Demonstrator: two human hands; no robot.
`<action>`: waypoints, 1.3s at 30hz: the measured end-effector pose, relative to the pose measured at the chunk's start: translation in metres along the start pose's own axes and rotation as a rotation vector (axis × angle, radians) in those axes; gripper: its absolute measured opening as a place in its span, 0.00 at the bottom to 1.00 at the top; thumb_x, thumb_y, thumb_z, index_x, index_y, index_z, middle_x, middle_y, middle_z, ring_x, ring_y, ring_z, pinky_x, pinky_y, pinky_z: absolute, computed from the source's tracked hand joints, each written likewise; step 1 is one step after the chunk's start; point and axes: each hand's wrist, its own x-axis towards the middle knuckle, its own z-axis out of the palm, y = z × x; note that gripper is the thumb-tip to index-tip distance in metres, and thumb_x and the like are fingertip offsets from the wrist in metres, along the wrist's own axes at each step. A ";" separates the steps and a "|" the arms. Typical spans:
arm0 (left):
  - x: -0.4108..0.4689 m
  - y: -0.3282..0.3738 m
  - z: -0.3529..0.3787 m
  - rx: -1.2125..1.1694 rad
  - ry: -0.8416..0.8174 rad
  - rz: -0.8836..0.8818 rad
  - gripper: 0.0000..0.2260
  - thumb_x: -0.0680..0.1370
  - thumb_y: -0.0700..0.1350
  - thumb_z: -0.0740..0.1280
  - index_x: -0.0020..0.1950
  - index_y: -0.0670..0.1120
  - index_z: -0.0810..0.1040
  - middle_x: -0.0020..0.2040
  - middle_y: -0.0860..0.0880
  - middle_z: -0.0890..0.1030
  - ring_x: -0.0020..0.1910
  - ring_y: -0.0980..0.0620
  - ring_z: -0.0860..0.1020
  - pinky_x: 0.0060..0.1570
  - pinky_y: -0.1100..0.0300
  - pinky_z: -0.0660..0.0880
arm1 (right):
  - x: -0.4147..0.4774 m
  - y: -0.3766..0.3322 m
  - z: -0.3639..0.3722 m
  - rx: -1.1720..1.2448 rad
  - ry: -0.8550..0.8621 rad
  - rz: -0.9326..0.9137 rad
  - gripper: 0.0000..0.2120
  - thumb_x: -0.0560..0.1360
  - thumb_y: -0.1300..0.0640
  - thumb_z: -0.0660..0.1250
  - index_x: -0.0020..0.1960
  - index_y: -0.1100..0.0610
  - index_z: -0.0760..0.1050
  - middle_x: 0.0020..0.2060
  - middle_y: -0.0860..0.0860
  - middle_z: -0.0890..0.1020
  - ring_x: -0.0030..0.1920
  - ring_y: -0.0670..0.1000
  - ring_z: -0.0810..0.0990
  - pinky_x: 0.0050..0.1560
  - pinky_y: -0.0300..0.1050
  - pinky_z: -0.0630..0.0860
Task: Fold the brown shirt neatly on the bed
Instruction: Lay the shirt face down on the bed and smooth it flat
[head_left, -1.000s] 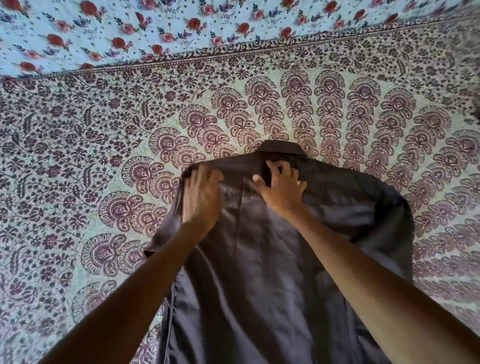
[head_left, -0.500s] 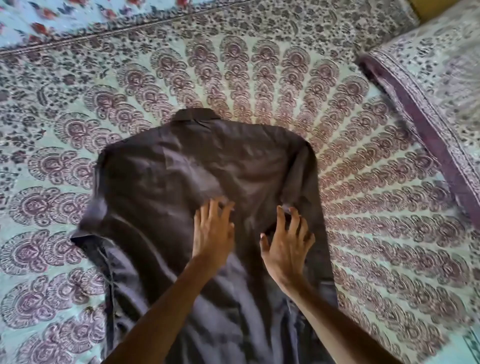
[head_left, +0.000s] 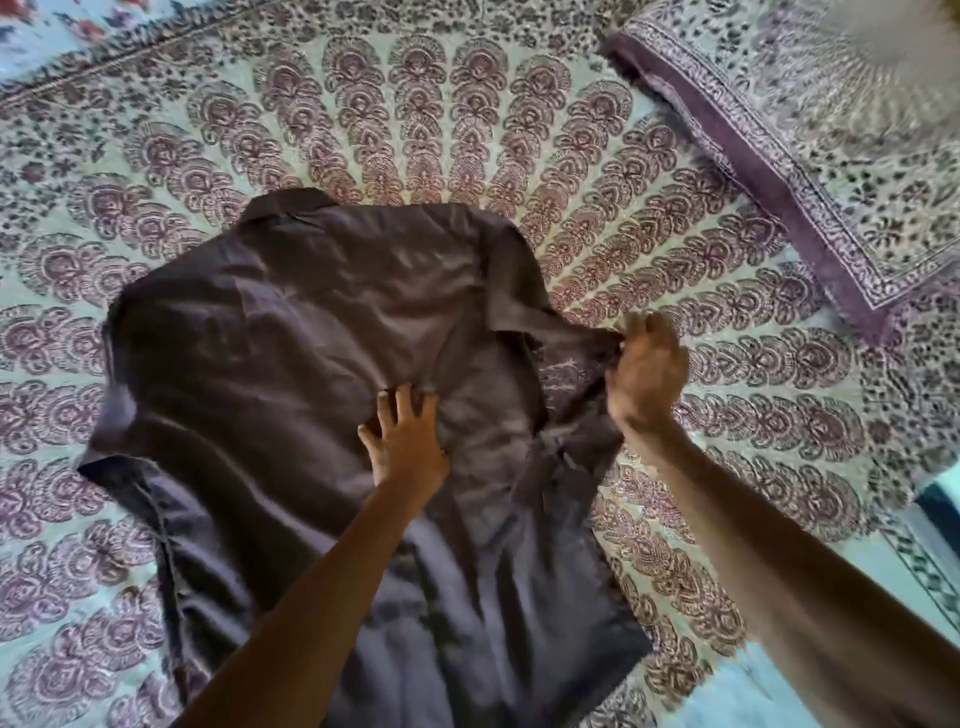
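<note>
The dark brown, slightly shiny cotton shirt (head_left: 291, 374) lies back-up on the bed's paisley-printed spread (head_left: 675, 291), collar pointing away from the person. The left hand (head_left: 405, 441) is spread flat, pressing the shirt's middle. The right hand (head_left: 644, 364), at the shirt's right edge, pinches the pulled-out sleeve (head_left: 566, 332). My worry: if that palm lifts early, the tug could drag the body askew and wrinkle it.

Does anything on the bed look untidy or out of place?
Only the brown shirt stands out: it lies askew and wrinkled on the bedsheet, its right side bunched where the right hand pulls it. The left hand presses it flat.
</note>
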 end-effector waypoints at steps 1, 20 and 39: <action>0.000 0.004 -0.002 0.014 0.012 -0.004 0.34 0.68 0.50 0.72 0.71 0.53 0.62 0.71 0.46 0.60 0.73 0.40 0.58 0.66 0.37 0.64 | 0.010 0.007 -0.006 -0.005 0.043 -0.005 0.17 0.70 0.55 0.73 0.57 0.57 0.75 0.48 0.55 0.80 0.44 0.54 0.78 0.42 0.48 0.76; -0.165 0.065 0.096 0.068 -0.012 0.475 0.30 0.69 0.52 0.67 0.71 0.59 0.65 0.64 0.49 0.71 0.59 0.45 0.73 0.52 0.49 0.75 | -0.257 0.074 -0.019 0.191 -0.666 0.320 0.12 0.76 0.46 0.68 0.51 0.54 0.75 0.44 0.53 0.84 0.41 0.54 0.82 0.38 0.45 0.76; -0.234 0.082 0.152 -0.268 -0.086 0.458 0.16 0.76 0.47 0.61 0.64 0.52 0.74 0.58 0.47 0.74 0.57 0.45 0.74 0.55 0.48 0.75 | -0.321 0.128 -0.046 0.557 -0.753 0.413 0.17 0.69 0.41 0.69 0.38 0.55 0.78 0.34 0.52 0.83 0.37 0.51 0.79 0.37 0.43 0.71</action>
